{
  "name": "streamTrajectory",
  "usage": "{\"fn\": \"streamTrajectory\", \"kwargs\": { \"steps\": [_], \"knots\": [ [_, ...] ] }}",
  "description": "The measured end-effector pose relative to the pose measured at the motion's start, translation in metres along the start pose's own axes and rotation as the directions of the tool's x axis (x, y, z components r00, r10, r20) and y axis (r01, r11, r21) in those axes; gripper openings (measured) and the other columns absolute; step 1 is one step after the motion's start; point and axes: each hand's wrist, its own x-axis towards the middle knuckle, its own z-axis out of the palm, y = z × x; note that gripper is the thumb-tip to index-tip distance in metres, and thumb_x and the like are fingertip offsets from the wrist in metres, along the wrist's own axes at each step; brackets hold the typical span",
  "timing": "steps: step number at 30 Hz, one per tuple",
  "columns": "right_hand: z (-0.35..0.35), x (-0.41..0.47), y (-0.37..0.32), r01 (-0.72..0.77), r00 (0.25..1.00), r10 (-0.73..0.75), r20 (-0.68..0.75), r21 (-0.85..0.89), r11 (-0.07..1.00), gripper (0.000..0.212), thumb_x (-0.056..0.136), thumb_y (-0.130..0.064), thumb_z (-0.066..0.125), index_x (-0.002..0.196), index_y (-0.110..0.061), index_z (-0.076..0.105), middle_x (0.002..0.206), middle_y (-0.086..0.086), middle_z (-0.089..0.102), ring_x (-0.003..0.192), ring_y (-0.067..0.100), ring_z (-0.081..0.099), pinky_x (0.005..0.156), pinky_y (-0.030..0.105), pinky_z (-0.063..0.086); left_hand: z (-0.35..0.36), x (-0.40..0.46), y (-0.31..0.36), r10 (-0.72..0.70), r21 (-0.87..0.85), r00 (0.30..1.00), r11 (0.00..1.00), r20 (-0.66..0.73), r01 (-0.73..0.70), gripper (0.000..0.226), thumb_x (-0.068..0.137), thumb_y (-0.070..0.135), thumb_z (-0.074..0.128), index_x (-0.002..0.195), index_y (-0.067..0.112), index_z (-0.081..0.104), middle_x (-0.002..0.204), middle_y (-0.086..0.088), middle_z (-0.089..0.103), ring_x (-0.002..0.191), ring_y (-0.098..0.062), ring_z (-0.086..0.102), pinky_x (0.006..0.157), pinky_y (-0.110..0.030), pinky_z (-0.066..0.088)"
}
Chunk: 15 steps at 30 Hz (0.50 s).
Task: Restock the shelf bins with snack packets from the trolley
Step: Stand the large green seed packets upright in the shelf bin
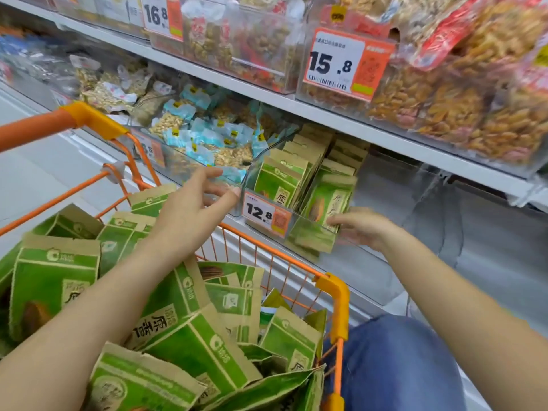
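Reaching over orange trolley, left hand released, right hand fingering green packet, white shelf.

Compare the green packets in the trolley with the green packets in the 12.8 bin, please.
The trolley packets lie jumbled at many angles; the bin packets stand in neat rows. The trolley packets are untouched, while the right hand touches a front bin packet. Both share the green and brown design.

Past the right hand, its fingertips blur into the front green packet, so the grip is unclear. The clear bin hides that packet's bottom. Beneath both forearms, the trolley runs off the lower edge. Small print on the price tag beside the left hand is unreadable.
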Motion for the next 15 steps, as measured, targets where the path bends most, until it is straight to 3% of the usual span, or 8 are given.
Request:
{"fn": "streamTrajectory", "kwargs": {
  "steps": [2,4,6,8,9,12,15],
  "knots": [
    [0.003,-0.001,0.001,-0.05,0.992,0.072,0.104,-0.207,0.977,0.028,0.087,-0.023,0.068,0.109,-0.009,0.061,0.085,0.007,0.071,0.064,0.014,0.067,0.056,0.024,0.057,0.001,-0.001,-0.002,-0.009,-0.002,1.0,1.0,-0.003,0.009,0.044,0.091,0.048,0.055,0.131,0.031,0.047,0.093,0.024,0.058,0.085,0.004,0.058,0.083,-0.038,0.051],
    [0.001,-0.003,-0.001,-0.044,0.992,0.088,0.092,-0.4,0.915,0.038,0.084,-0.046,0.066,0.1,-0.013,0.061,0.076,0.006,0.07,0.06,0.014,0.068,0.053,0.023,0.056,0.001,-0.002,-0.002,0.004,0.01,1.0,1.0,-0.01,-0.004,0.043,0.09,0.048,0.056,0.129,0.032,0.048,0.091,0.025,0.059,0.08,0.007,0.058,0.079,-0.035,0.051],
    [-0.001,0.001,-0.002,-0.058,0.994,0.095,0.055,-0.472,0.879,0.062,0.078,-0.064,0.061,0.113,-0.012,0.057,0.101,0.011,0.068,0.082,0.023,0.07,0.058,0.029,0.058,0.001,-0.001,-0.003,0.011,0.019,1.0,1.0,-0.016,-0.011,0.041,0.091,0.047,0.055,0.128,0.032,0.048,0.091,0.025,0.06,0.079,0.006,0.058,0.079,-0.037,0.052],
    [0.001,0.005,-0.004,-0.081,0.994,0.1,0.032,-0.379,0.922,0.069,0.078,-0.065,0.06,0.125,-0.015,0.051,0.122,0.013,0.057,0.102,0.029,0.064,0.058,0.03,0.055,0.0,0.001,-0.004,0.001,0.028,1.0,1.0,-0.016,-0.001,0.039,0.092,0.045,0.055,0.128,0.032,0.048,0.093,0.024,0.06,0.081,0.001,0.059,0.082,-0.041,0.052],
    [0.003,0.007,-0.005,-0.093,0.993,0.108,0.039,-0.276,0.957,0.062,0.079,-0.06,0.063,0.121,-0.016,0.053,0.122,0.013,0.057,0.1,0.026,0.063,0.058,0.03,0.053,0.0,0.002,-0.004,-0.003,0.034,1.0,0.999,-0.014,0.003,0.039,0.092,0.045,0.055,0.128,0.031,0.048,0.094,0.023,0.059,0.083,-0.001,0.06,0.083,-0.043,0.052],
    [0.01,0.018,-0.007,-0.163,0.98,0.167,0.105,-0.043,0.986,0.028,0.083,-0.034,0.071,0.1,-0.016,0.059,0.094,0.006,0.067,0.077,0.014,0.064,0.066,0.028,0.054,0.001,0.002,-0.006,-0.004,0.063,1.0,0.998,-0.01,0.005,0.039,0.092,0.043,0.054,0.128,0.029,0.049,0.094,0.024,0.058,0.083,-0.003,0.06,0.084,-0.044,0.052],
    [0.013,0.033,-0.003,-0.169,0.981,0.161,0.104,0.068,0.983,0.024,0.082,-0.017,0.073,0.102,-0.013,0.06,0.087,0.005,0.068,0.076,0.015,0.065,0.071,0.032,0.055,0.0,0.002,-0.007,-0.006,0.084,1.0,0.996,-0.006,0.007,0.039,0.093,0.045,0.052,0.128,0.028,0.049,0.094,0.024,0.057,0.082,-0.004,0.06,0.085,-0.042,0.051]
  ]
}}
